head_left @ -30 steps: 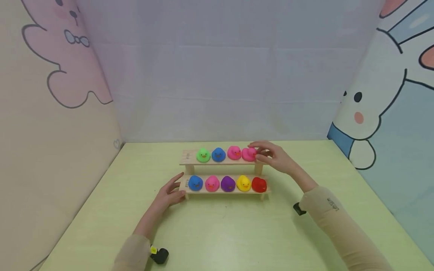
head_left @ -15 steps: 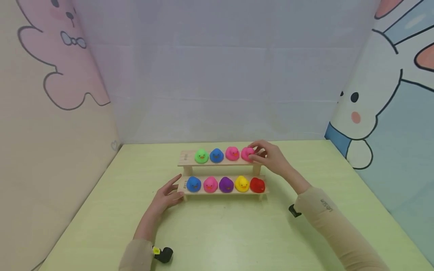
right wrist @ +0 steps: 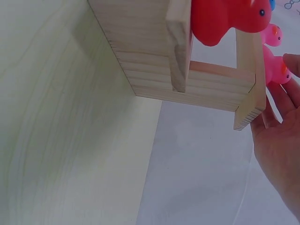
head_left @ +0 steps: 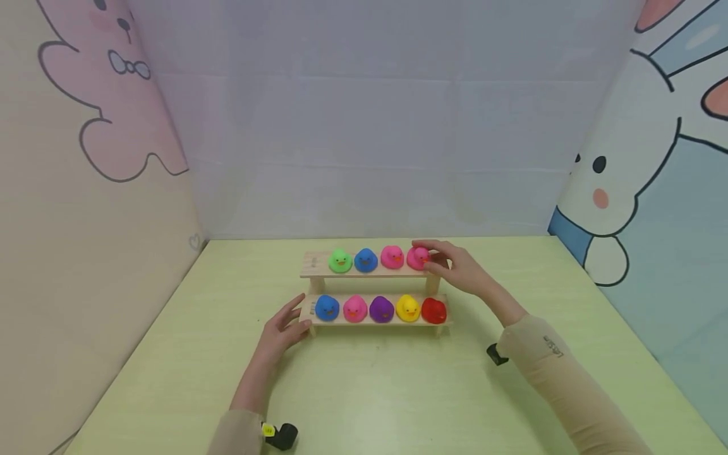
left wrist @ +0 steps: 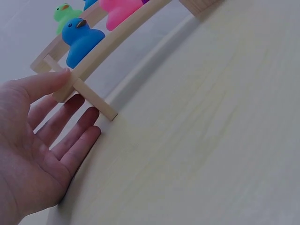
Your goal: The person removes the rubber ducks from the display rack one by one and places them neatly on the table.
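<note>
A two-tier wooden stand (head_left: pixel 315 274) carries rows of rubber ducks. At the right end of its upper tier sits a pink rubber duck (head_left: pixel 418 258), which my right hand (head_left: pixel 457 268) holds between thumb and fingers. The right wrist view shows the same pink duck (right wrist: pixel 275 68) with the thumb in front and fingers behind. My left hand (head_left: pixel 281 328) grips the left end of the lower tier, its thumb on the front corner and its other fingers behind. In the left wrist view the left hand (left wrist: pixel 42 140) is beside the stand's leg, below a blue duck (left wrist: pixel 82 41).
The upper tier also bears a green duck (head_left: pixel 340 260), a blue duck (head_left: pixel 366 260) and another pink duck (head_left: pixel 392 257). Along the lower tier stand several ducks, from a blue one (head_left: pixel 327 308) to a red one (head_left: pixel 434 310). Printed walls surround the pale table (head_left: pixel 370 392).
The held pink duck turns slightly and its face now points more to the front. My right hand shifts a little around it. The left hand stays at the stand's end.
</note>
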`<state>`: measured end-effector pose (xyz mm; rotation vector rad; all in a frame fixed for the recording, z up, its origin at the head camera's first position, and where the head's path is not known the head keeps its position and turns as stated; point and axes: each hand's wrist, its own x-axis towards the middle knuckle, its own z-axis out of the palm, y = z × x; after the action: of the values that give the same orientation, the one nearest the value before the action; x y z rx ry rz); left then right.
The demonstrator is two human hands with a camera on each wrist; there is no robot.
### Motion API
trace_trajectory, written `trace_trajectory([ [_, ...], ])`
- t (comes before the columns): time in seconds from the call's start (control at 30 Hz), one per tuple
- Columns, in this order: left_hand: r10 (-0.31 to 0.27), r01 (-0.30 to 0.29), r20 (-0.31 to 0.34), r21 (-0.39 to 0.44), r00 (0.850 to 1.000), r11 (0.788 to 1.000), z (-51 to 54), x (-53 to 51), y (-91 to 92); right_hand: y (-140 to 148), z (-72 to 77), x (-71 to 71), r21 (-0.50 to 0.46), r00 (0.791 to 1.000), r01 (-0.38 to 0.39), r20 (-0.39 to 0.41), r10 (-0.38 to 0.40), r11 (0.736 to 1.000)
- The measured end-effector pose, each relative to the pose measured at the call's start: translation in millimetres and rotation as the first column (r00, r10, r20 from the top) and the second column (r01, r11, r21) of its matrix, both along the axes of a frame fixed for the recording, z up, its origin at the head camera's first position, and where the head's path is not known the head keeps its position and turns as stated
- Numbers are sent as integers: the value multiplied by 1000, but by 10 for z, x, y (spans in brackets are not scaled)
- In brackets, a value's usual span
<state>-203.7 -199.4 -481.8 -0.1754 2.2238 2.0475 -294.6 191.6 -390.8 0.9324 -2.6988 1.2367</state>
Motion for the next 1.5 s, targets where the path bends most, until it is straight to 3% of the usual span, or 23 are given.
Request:
trace_trajectory([
  [0.27, 45, -44, -21, 52, 999, 998, -26, 24, 66, 7, -10, -17, 2, 1000, 7, 19, -7, 1000],
  [0.57, 66, -66, -13, 36, 998, 997, -31, 31, 79, 7, 13, 3, -3, 999, -12, 43, 12, 1000],
  [1.13, 72, -72, -6, 26, 997, 997, -16, 51, 92, -46, -14, 83, -49, 986, 154, 70, -151, 987],
  [1.37, 74, -74, -7, 11, 997, 997, -60, 46, 79, 73, -50, 80, -131, 982, 182, 80, -172, 975],
  [1.5, 76, -76, -2, 18, 997, 997, -52, 34, 82, 204, -101, 33, -228, 979, 202, 68, -192, 953],
])
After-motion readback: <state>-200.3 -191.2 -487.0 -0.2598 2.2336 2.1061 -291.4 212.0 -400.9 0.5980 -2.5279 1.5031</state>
